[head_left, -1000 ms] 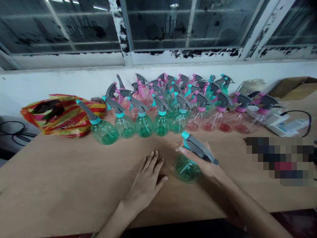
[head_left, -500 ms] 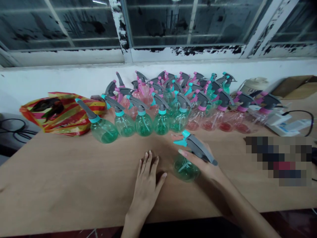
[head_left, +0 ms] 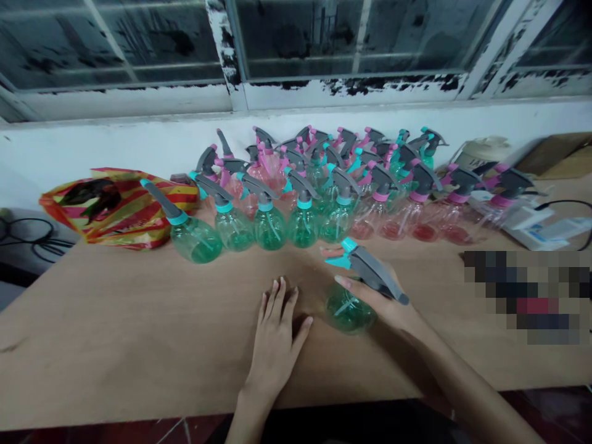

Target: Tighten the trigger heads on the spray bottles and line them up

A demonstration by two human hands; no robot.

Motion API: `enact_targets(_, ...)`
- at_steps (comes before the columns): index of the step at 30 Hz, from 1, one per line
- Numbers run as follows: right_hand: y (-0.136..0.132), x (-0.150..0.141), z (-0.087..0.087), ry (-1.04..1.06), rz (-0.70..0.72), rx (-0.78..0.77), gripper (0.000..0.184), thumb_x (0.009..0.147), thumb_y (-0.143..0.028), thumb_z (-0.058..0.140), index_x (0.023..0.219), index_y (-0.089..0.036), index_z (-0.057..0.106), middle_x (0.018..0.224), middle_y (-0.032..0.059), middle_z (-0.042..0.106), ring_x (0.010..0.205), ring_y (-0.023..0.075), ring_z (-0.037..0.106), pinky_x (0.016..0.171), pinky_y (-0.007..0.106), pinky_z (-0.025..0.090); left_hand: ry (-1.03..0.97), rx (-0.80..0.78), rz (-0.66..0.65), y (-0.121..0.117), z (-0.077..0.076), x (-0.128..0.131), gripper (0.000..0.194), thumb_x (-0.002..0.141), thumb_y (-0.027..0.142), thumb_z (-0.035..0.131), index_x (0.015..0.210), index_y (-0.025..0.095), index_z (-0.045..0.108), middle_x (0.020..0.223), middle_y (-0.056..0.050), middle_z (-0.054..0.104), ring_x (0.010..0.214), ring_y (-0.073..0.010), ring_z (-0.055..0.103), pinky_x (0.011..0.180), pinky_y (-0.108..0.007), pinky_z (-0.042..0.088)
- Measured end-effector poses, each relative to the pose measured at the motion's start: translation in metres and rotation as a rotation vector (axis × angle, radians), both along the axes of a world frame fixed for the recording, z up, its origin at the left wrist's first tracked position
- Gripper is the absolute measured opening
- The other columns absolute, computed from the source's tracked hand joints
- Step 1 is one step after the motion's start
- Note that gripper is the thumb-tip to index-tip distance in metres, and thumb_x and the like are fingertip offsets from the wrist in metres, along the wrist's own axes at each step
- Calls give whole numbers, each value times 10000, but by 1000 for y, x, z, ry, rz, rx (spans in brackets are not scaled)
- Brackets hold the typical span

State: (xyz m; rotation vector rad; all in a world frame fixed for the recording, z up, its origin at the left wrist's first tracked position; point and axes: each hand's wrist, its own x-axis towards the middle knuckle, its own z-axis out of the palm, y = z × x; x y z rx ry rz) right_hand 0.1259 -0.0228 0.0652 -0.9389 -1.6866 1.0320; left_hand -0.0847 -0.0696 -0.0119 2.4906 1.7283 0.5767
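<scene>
My right hand (head_left: pixel 388 302) is wrapped round the neck of a green spray bottle (head_left: pixel 350 314) with a grey and turquoise spray head. The bottle stands on the table (head_left: pixel 152 345), its nozzle pointing away to the left. Some fingers are hidden behind the spray head. To the left of this bottle, my left hand (head_left: pixel 276 336) lies palm down on the tabletop, fingers stretched out and holding nothing. Beyond both hands is a front row of spray bottles, green ones (head_left: pixel 269 231) on the left and pink ones (head_left: pixel 423 225) on the right.
More pink and green spray bottles (head_left: pixel 268 169) crowd behind the front row, by the wall. A red and yellow striped plastic bag (head_left: pixel 134 216) sits at the left. White boxes (head_left: pixel 541 228) with a black cable and a cardboard box (head_left: pixel 557 157) are at the right.
The camera view has shifted slightly. Both hands keep their poses, and the right hand still grips the green spray bottle.
</scene>
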Motion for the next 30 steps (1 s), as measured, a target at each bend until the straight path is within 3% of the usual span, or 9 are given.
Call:
enact_targets(8, 3, -1, 3, -69, -38, 97, 243, 834, -305, 631, 1076, -314, 645, 1129, 23, 678, 1127, 240, 605, 1011, 401, 442, 4, 9, 3, 0, -1, 1, 470, 954, 338, 456, 1369, 125, 397, 1506, -173, 305, 1411, -301, 197, 1103, -549, 257)
enact_targets(12, 3, -1, 2, -70, -48, 82, 190, 844, -322, 618, 1029, -294, 652, 1051, 23, 698, 940, 213, 676, 925, 396, 495, 22, 0, 1, 0, -1, 1, 468, 959, 336, 447, 1367, 114, 393, 1512, -180, 288, 1415, -305, 182, 1106, -551, 244)
enact_targets(23, 5, 1, -5, -39, -36, 60, 115, 828, -358, 634, 875, -255, 657, 777, 4, 669, 753, 202, 667, 779, 374, 534, 27, 11, 6, 0, -4, 1, 477, 965, 344, 433, 1373, 105, 375, 1512, -188, 282, 1417, -305, 178, 1106, -555, 237)
enact_targets(25, 6, 0, -4, -46, -38, 64, 113, 832, -357, 628, 873, -256, 658, 817, 12, 685, 789, 212, 675, 794, 382, 539, 26, 16, 7, 0, -4, 1, 481, 963, 342, 436, 1375, 101, 373, 1511, -190, 283, 1416, -305, 181, 1107, -556, 233)
enact_targets(30, 4, 1, 1, -110, -20, 115, 270, 843, -327, 611, 1110, -298, 640, 1145, 28, 682, 1167, 243, 577, 1009, 424, 443, 25, 49, 9, 0, -6, 1, 476, 963, 339, 432, 1378, 111, 380, 1506, -180, 302, 1414, -299, 195, 1103, -546, 248)
